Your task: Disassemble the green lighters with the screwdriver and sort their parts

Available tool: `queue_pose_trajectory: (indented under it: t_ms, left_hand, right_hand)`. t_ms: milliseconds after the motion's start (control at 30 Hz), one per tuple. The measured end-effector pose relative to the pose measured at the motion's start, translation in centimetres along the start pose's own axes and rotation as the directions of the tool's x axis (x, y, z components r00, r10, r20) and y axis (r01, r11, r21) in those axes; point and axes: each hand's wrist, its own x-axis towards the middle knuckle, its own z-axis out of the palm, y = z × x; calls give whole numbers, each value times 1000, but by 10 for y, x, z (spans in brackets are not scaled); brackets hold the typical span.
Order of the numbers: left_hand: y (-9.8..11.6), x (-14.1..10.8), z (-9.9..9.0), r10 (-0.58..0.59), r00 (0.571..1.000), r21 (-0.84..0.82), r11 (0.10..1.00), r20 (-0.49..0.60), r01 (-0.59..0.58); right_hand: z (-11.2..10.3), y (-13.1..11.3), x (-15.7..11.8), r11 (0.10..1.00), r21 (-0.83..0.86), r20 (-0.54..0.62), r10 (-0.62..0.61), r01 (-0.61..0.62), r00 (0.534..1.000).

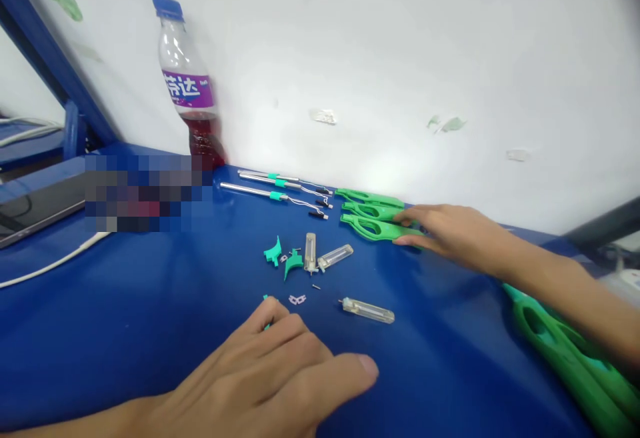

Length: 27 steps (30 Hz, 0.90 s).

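Observation:
My left hand (285, 371) is at the bottom centre, palm down, its thumb stretched to the right, apart from the curled fingers. Its front fingers partly cover a small teal part (266, 299). At the right, my right hand (445, 228) has its thumb and fingers on the near end of the green handle-like shells, closed around the nearest green shell (367, 227). Teal curved parts (294, 262), small pale clips (297, 299), a screw (317, 287) and clear narrow pieces (368, 310) lie between the hands. Behind them lie metal rods (250, 189) with teal bands and wires.
A bottle (187, 91) of dark red drink stands against the white wall at the back left. A dark flat device (40, 211) and a white cable (60, 261) lie at the left. More green shells (565, 351) are on the blue table (125, 331) beneath my right forearm.

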Motion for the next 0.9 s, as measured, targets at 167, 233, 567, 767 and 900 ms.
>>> queue_pose_trajectory:
  t_ms: [167,233,567,767,900]
  left_hand:
    - [-4,4,9,93,996,3,996,-6,-93]
    - [-4,5,11,57,998,28,998,16,-58]
    - [-41,24,5,-272,939,403,899,211,170]
    - [-53,25,10,-349,900,378,895,262,238]
    - [-58,27,15,-410,871,336,888,272,313]
  right_hand:
    - [-19,-18,-27,988,98,-84,130,-121,988]
    - [-26,-40,-45,973,205,-57,116,-102,992]
    - [4,-148,-64,969,247,-37,13,-3,999]
    - [5,-139,-46,932,120,85,333,-341,939]
    - [-2,-159,-15,928,62,67,364,-368,929]
